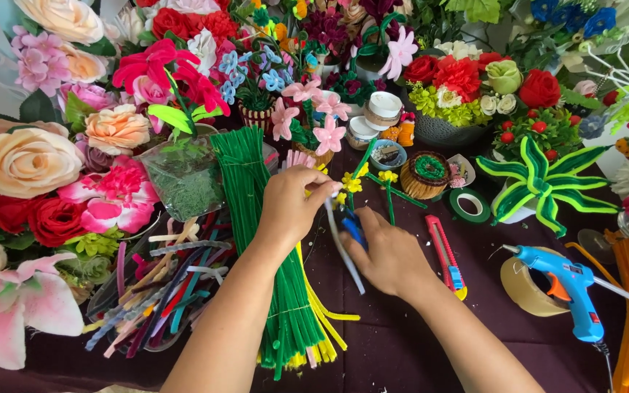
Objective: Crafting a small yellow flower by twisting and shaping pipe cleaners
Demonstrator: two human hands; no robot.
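My left hand (293, 204) pinches the upper end of a pale grey-white pipe cleaner (343, 251) that slants down to the right over the dark table. My right hand (387, 255) lies palm down beside it, fingers closed around something blue (354, 229), only partly visible. Small yellow pipe-cleaner flowers on green stems (362, 178) lie just beyond both hands. A thick bundle of green pipe cleaners (252, 211) runs under my left forearm, with yellow ones (325, 324) beneath it.
A red utility knife (445, 255) lies right of my right hand. A blue glue gun (569, 287) leans on a tape roll (525, 291). Green floral tape (469, 205), small jars, a tray of mixed pipe cleaners (154, 291) and many artificial flowers ring the table.
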